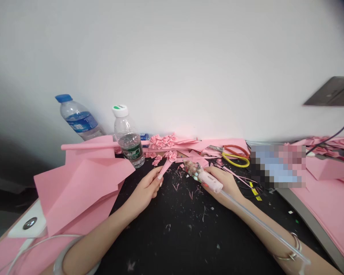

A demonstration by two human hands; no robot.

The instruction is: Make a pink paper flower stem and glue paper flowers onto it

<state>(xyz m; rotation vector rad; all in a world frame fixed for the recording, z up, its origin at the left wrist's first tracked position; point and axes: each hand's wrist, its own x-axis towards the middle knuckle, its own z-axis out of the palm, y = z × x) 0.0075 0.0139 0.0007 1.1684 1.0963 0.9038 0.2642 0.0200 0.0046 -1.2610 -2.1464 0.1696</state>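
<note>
My left hand [149, 186] is closed on the narrow end of a pink paper cone [166, 167], which tilts up to the right and has a folded pink paper flower [171, 156] at its top. In my right hand [225, 183] is a white glue gun [210, 181], its front crusted with coloured bits and its tip pointing left toward the cone without touching it. A clear glue stick [255, 215] runs out of its back over my right forearm. More pink paper flowers [162, 141] lie behind my hands.
Two water bottles, one blue-capped [81, 120] and one white-capped [129, 143], stand at the left beside pink sheets [80, 187]. Scissors [236, 156] with red and yellow handles lie behind my right hand. A blurred patch [278, 166] and pink paper [329, 206] are at the right. Scraps dot the black surface [172, 240].
</note>
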